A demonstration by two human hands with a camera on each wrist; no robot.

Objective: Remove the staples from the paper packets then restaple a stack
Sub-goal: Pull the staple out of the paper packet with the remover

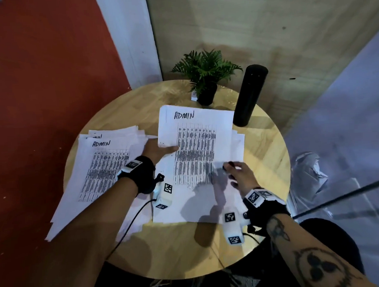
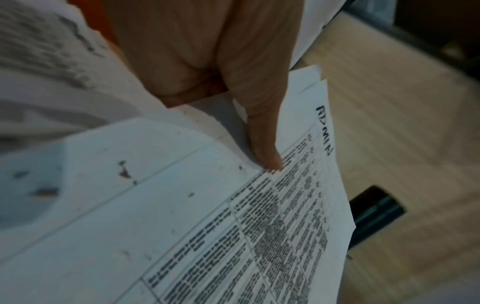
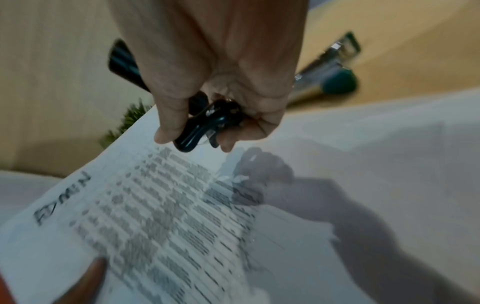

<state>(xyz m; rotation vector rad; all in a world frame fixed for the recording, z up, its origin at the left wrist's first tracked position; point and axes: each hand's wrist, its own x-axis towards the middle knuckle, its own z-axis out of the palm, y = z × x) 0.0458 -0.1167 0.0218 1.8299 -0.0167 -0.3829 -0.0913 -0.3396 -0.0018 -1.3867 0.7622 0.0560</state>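
My left hand (image 1: 166, 149) pinches the left edge of a printed sheet marked ADMIN (image 1: 196, 130), thumb (image 2: 267, 148) on top and fingers beneath, holding it lifted over the middle paper stack (image 1: 193, 207). My right hand (image 1: 233, 168) hovers over the sheet's right side, its fingers curled round a black staple remover (image 3: 197, 131). A second ADMIN stack (image 1: 99, 165) lies fanned out at the table's left. In the right wrist view a metal stapler (image 3: 327, 78) with a dark green end lies on the wood beyond the papers.
The round wooden table (image 1: 183, 253) carries a small potted plant (image 1: 205, 78) and a tall black cylinder (image 1: 250, 96) at the back. A red wall stands left and a panelled wall behind. Bare wood shows along the table's near edge.
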